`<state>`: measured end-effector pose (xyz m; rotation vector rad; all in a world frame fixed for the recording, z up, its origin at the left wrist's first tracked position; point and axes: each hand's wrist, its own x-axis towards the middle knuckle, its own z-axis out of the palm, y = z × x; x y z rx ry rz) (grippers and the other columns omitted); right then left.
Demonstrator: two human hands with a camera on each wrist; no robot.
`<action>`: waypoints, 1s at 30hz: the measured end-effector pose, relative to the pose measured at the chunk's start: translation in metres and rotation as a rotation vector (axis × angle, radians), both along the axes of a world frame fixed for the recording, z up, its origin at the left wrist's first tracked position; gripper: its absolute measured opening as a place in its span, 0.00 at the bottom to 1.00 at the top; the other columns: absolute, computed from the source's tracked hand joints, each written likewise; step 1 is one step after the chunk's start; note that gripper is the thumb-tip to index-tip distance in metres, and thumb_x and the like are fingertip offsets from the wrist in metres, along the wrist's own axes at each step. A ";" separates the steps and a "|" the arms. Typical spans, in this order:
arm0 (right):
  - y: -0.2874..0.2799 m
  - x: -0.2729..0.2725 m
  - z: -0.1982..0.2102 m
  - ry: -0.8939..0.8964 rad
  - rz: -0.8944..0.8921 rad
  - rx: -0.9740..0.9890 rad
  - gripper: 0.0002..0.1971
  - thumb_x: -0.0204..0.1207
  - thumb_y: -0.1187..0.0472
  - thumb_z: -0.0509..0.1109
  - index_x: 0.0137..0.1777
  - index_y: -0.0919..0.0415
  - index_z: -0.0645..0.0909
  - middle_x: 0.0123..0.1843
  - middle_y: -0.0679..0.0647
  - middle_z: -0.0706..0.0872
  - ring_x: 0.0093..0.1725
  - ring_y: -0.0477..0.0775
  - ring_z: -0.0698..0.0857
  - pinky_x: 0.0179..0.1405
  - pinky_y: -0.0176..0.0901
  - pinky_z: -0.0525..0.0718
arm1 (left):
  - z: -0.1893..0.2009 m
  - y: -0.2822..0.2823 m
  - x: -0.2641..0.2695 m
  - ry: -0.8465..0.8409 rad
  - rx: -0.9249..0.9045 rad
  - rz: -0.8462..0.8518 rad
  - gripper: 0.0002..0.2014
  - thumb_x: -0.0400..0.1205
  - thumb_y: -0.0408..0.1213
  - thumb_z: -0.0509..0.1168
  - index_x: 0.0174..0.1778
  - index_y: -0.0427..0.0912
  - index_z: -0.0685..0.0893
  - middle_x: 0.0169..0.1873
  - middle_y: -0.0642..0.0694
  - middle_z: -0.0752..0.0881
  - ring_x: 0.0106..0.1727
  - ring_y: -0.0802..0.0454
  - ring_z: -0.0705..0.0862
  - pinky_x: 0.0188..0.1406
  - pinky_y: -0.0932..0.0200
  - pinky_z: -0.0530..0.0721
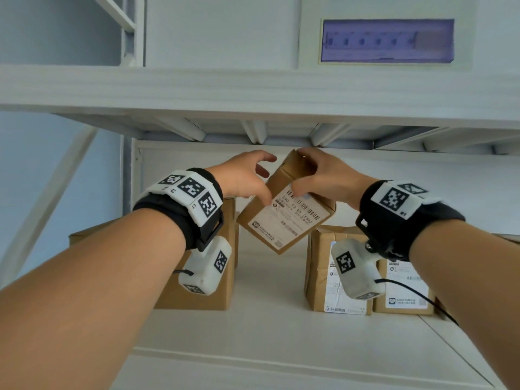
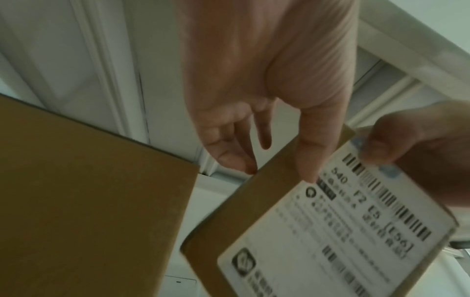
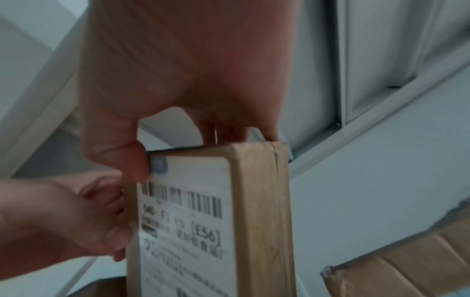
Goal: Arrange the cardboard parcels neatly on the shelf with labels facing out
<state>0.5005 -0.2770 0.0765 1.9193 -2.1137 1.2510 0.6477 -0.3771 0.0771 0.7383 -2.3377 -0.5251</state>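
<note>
A brown cardboard parcel (image 1: pixel 287 218) is held tilted above the white shelf board (image 1: pixel 267 333), its white barcode label (image 1: pixel 292 220) towards me. My left hand (image 1: pixel 260 181) holds its left edge, thumb on the front and fingers behind. My right hand (image 1: pixel 302 173) grips its top end, thumb on the label corner and fingers over the top. The left wrist view shows my left hand (image 2: pixel 279 173) at the edge of the parcel (image 2: pixel 229 221). In the right wrist view my right hand (image 3: pixel 183 152) clamps the parcel (image 3: pixel 259 221).
A plain-faced box (image 1: pixel 202 277) stands on the shelf at left, with a gap to two labelled boxes (image 1: pixel 334 274) (image 1: pixel 405 288) at right. The upper shelf (image 1: pixel 253 88) hangs close over the hands. A wall panel with a purple cover (image 1: pixel 387 40) sits above.
</note>
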 end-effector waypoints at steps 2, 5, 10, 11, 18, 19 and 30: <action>-0.008 0.005 0.002 0.132 -0.003 0.098 0.39 0.63 0.61 0.76 0.76 0.52 0.66 0.60 0.51 0.82 0.55 0.51 0.84 0.56 0.46 0.85 | -0.001 -0.002 -0.002 -0.065 0.001 0.004 0.51 0.68 0.29 0.81 0.84 0.53 0.61 0.72 0.47 0.77 0.62 0.48 0.83 0.57 0.54 0.84; -0.020 0.012 0.005 0.282 -0.023 0.261 0.35 0.61 0.61 0.75 0.71 0.55 0.71 0.58 0.53 0.84 0.55 0.53 0.85 0.59 0.53 0.86 | -0.002 -0.009 -0.003 -0.201 -0.054 0.085 0.53 0.67 0.32 0.82 0.86 0.51 0.58 0.77 0.45 0.74 0.72 0.46 0.77 0.66 0.55 0.79; -0.048 0.018 -0.010 0.294 -0.056 0.469 0.24 0.53 0.65 0.70 0.54 0.65 0.83 0.50 0.61 0.89 0.50 0.58 0.85 0.48 0.51 0.82 | -0.007 -0.024 0.017 -0.322 -0.098 0.264 0.48 0.73 0.50 0.77 0.86 0.50 0.59 0.83 0.47 0.64 0.81 0.47 0.67 0.73 0.55 0.69; -0.054 0.018 -0.015 0.294 -0.065 0.498 0.21 0.51 0.65 0.70 0.47 0.64 0.83 0.46 0.60 0.88 0.48 0.57 0.84 0.44 0.50 0.80 | -0.007 -0.028 0.023 -0.320 -0.089 0.301 0.47 0.73 0.57 0.75 0.85 0.50 0.60 0.84 0.48 0.63 0.82 0.47 0.65 0.74 0.54 0.68; -0.083 0.022 -0.034 0.394 -0.155 0.689 0.34 0.58 0.65 0.69 0.69 0.65 0.78 0.67 0.60 0.82 0.66 0.60 0.80 0.59 0.48 0.79 | -0.020 -0.047 0.036 -0.548 -0.060 0.510 0.59 0.63 0.82 0.58 0.84 0.45 0.62 0.83 0.44 0.67 0.80 0.43 0.69 0.77 0.44 0.70; -0.083 0.023 -0.034 0.408 -0.162 0.694 0.36 0.60 0.65 0.69 0.74 0.64 0.74 0.71 0.60 0.79 0.69 0.61 0.78 0.63 0.49 0.79 | -0.020 -0.048 0.036 -0.541 -0.071 0.515 0.60 0.62 0.84 0.55 0.84 0.45 0.63 0.82 0.44 0.67 0.80 0.43 0.69 0.76 0.44 0.70; -0.083 0.060 -0.028 -0.284 0.095 0.322 0.21 0.79 0.57 0.58 0.69 0.67 0.72 0.58 0.67 0.87 0.46 0.67 0.92 0.54 0.56 0.89 | -0.010 -0.049 0.066 -0.272 0.059 0.600 0.36 0.87 0.61 0.47 0.84 0.37 0.63 0.82 0.37 0.67 0.80 0.40 0.69 0.74 0.52 0.68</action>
